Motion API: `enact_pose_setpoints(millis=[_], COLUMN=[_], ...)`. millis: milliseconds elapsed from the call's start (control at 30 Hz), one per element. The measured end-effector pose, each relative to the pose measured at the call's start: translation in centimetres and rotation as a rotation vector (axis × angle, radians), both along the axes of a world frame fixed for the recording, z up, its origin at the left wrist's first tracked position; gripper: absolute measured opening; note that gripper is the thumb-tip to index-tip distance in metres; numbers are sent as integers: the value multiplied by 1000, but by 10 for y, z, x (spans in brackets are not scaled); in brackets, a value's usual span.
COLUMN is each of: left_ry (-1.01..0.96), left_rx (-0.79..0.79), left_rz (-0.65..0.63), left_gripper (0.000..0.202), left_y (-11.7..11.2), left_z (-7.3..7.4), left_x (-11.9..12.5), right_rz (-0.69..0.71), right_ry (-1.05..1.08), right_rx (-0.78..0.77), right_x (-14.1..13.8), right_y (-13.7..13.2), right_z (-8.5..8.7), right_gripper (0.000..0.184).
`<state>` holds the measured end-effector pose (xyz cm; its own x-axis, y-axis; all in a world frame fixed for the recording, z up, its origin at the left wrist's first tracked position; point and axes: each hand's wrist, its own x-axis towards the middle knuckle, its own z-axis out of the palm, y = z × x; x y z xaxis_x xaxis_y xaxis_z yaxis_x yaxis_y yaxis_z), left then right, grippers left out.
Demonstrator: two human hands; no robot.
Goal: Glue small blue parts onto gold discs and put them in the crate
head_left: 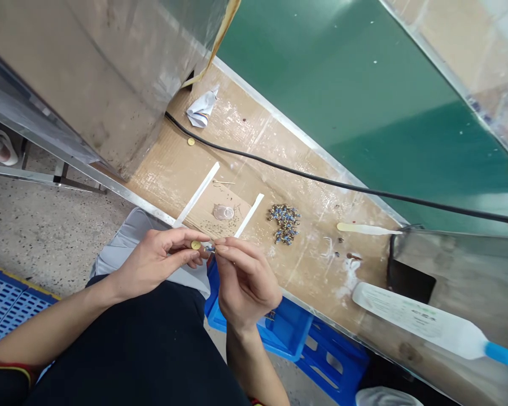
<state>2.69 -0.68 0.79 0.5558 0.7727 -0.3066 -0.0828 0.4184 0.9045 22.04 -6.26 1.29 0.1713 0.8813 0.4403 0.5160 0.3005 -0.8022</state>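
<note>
My left hand (158,260) pinches a small round brass disc (195,245) between thumb and fingers at the near edge of the cardboard-covered bench (254,152). My right hand (243,276) meets it from the right, its fingertips pinched on a tiny blue-and-metal part (210,247) that touches the disc. A pile of several similar small blue and brass parts (284,223) lies on the bench just beyond my right hand. A small clear round lens-like piece (224,212) rests between two white strips (197,194).
A black cable (322,179) crosses the bench in front of a green conveyor belt (364,84). A wooden stick (366,229), a crumpled tissue (202,109), a loose brass disc (191,141), a white tube with blue cap (427,324) and blue crates (300,338) below the bench are nearby.
</note>
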Motion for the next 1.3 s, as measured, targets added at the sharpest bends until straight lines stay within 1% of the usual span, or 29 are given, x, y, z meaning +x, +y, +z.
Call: enact_pose_setpoints(millis=[100,233,467,767,867,1000,1067,1200,1300], left_ry=[53,98,142,169,230,321,360,440,471], left_rx=[79,143,230,328,413,613,688,789,828], left_rz=[10,25,31,38,49,84,83,62,49], left_gripper=[32,35,41,39,37,35,35,28,24], left_y=[1,-2,-6,-7,-9,-13,-14,-15,-15], left_z=[5,8,7,5,6,6,7,12,17], left_x=[0,1,1,1,2,3,4,4,4], right_rz=[22,8,2,-9,-22,-20,-10,-5,0], right_ry=[-40,-32,-29,-76,-126,-182,-201,-263,-303], right_rx=[16,9,17,37,57,102,129,167,198], right_x=[-2,-5,-7,-5,-5,-6,-6,-7,-7], right_y=[-1,-3,-4,-4,-4,-4,-3,-3,-3], right_z=[-1,-3,-3,-3,-4,-4,-4,-4,-6], right_gripper=[45,47,48,48,49,51,51,52,55])
